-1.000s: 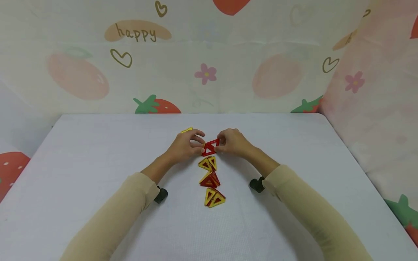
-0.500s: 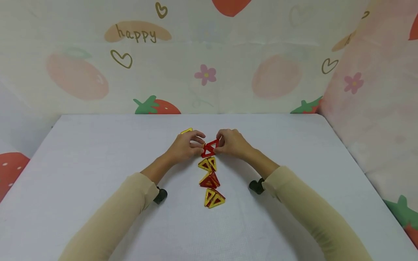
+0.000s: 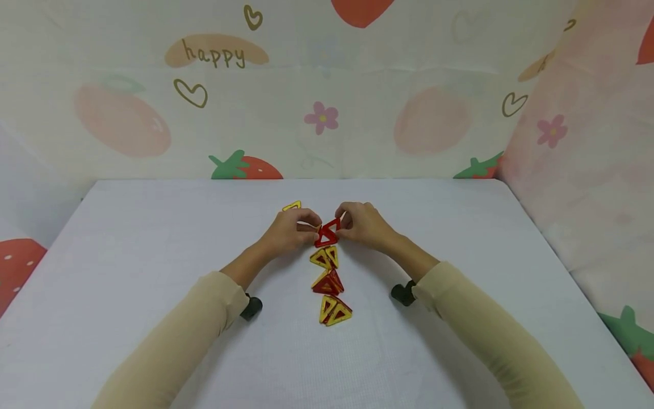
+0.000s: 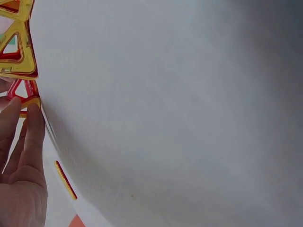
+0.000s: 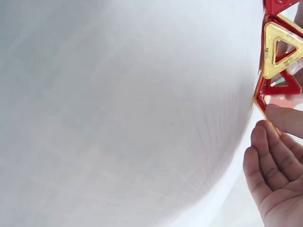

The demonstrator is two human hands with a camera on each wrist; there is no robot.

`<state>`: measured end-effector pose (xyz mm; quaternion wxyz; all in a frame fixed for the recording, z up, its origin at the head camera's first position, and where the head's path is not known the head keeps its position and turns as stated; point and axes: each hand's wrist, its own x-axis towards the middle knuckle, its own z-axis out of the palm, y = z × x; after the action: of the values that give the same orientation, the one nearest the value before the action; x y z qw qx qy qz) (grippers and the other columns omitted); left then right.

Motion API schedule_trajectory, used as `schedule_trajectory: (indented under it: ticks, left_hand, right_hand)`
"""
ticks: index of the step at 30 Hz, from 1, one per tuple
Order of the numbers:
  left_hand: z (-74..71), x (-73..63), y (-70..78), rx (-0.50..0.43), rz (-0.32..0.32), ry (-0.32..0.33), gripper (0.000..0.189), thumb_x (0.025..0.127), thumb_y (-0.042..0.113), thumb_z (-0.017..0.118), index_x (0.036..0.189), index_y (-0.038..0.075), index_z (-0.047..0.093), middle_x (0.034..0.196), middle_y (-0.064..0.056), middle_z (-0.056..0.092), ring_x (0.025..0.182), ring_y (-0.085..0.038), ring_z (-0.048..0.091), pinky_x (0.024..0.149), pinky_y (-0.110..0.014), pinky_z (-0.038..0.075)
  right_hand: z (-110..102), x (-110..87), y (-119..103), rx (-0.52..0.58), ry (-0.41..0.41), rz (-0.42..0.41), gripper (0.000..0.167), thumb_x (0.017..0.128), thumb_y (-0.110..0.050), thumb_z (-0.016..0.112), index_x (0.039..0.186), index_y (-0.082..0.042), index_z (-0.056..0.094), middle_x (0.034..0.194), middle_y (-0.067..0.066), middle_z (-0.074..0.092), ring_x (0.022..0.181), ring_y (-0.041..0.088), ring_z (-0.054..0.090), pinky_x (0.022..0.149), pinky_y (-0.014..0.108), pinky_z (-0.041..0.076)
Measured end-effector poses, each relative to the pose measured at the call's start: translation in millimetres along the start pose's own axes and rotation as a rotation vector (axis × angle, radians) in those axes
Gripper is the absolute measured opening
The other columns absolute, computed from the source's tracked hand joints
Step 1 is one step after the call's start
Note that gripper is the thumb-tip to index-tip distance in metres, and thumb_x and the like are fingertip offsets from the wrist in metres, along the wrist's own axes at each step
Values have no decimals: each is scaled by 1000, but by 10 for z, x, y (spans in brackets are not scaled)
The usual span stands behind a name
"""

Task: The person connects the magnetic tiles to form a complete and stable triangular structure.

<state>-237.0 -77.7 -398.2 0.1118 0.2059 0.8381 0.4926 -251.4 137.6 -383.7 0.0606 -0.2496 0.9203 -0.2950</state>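
Observation:
Two red triangular magnetic tiles [image 3: 327, 234] stand joined at the far end of a row, between both hands. My left hand [image 3: 291, 233] pinches the left side of this pair; in the left wrist view its fingers [image 4: 34, 127] press on a yellow-edged tile [image 4: 32, 101]. The right hand [image 3: 367, 223] pinches the right-hand tile, and in the right wrist view thumb and forefinger meet at its orange-red edge [image 5: 260, 101]. Nearer to me are small folded pyramids: yellow [image 3: 325, 257], red and yellow [image 3: 328, 282], and yellow with red [image 3: 336, 311].
A single yellow triangular tile [image 3: 292, 205] lies behind the left hand, partly hidden by it. Everything rests on a white table [image 3: 153, 255] with a patterned cloth [image 3: 368, 68] behind. Dark wrist cameras [image 3: 251, 307] hang under both sleeves.
The right hand has shifted slightly left, and the right-hand red tile has come in with it. The left hand's raised fingers have lowered toward the tiles. The nearer pyramids stay put.

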Motion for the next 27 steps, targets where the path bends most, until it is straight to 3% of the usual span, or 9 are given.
schedule_trajectory:
  ticks: [8, 18, 27]
  left_hand:
    - [5, 2, -18, 25, 1, 12, 26, 92, -3, 67, 117, -6, 63, 117, -19, 64, 111, -31, 66, 96, -38, 53]
    - [-1, -16, -4, 47, -1, 37, 25, 93, -1, 66, 117, -6, 66, 115, -18, 67, 110, -31, 67, 95, -38, 53]
    - [12, -2, -8, 67, -2, 50, 24, 92, -1, 67, 116, -5, 67, 114, -17, 69, 106, -28, 67, 93, -38, 54]
  right_hand:
    - [-17, 2, 6, 5, -13, -51, 18, 90, -6, 71, 107, -2, 66, 89, 7, 72, 81, 18, 67, 73, 32, 54]
    - [-30, 16, -6, 38, -38, -93, 13, 90, -9, 72, 101, -1, 70, 83, 4, 73, 75, 14, 65, 68, 28, 51]
    - [-16, 25, -8, 40, -105, -77, 12, 93, -11, 69, 97, -2, 75, 84, 2, 73, 73, 12, 60, 65, 24, 48]
